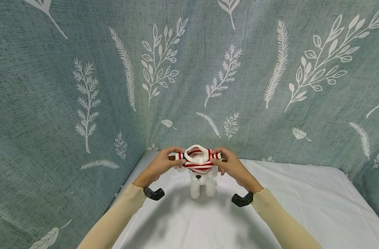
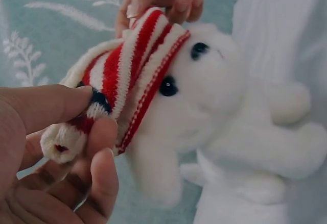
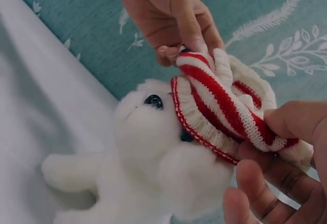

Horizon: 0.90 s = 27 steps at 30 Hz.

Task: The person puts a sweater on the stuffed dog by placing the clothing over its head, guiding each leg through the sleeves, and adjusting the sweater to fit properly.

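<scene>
A small knitted sweater point(image 1: 202, 167) with red and white stripes sits over the top of a white plush dog's head point(image 1: 199, 179). The dog stands upright on the white-covered table, facing the camera. My left hand point(image 1: 160, 164) pinches one short sleeve, near a dark patch on the knit, between thumb and fingers. On the other side, my right hand point(image 1: 236, 168) pinches the opposite sleeve and shoulder. Between the hands, the white ribbed neck opening point(image 1: 204, 159) gapes upward. In the left wrist view, the striped hem lies just above the dog's dark eyes point(image 2: 168, 86).
The white cloth point(image 1: 289, 204) covers the table around the dog. Close behind it hangs a blue-green curtain point(image 1: 248, 131) with white leaf prints, which also runs along the left side. A black band piece point(image 1: 154, 194) is on each wrist.
</scene>
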{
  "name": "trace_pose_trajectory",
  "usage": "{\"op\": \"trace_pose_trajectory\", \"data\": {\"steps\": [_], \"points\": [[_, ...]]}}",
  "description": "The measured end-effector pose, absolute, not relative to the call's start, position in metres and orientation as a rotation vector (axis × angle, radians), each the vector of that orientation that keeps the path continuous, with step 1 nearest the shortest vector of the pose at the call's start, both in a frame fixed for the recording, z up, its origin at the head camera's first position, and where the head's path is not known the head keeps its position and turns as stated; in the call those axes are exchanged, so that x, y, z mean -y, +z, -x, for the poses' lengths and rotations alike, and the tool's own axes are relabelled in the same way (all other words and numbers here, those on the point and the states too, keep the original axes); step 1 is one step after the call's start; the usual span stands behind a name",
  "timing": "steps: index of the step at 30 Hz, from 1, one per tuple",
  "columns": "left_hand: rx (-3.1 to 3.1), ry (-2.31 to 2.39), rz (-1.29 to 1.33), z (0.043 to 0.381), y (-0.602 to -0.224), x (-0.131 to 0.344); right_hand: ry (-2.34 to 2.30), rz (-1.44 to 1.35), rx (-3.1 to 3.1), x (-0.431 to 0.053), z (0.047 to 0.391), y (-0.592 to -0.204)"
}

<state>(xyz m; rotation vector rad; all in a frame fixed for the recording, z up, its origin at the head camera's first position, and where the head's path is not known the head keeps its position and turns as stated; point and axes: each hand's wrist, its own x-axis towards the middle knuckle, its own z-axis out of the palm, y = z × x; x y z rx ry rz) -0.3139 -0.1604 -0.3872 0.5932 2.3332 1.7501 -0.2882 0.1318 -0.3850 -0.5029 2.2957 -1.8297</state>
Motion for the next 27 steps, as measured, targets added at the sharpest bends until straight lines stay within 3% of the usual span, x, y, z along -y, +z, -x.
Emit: {"op": "trace_pose_trajectory", "data": {"steps": [16,27], "points": [[-2.561,1.600,-0.622,0.317,-0.386,0.152,-1.729,0.469,-2.466,-0.131,0.295,-0.397],[-2.706,1.485,-0.908,0.316,-0.378,0.131,-1.662,0.628,-2.643,-0.113,0.301,-0.395]]}}
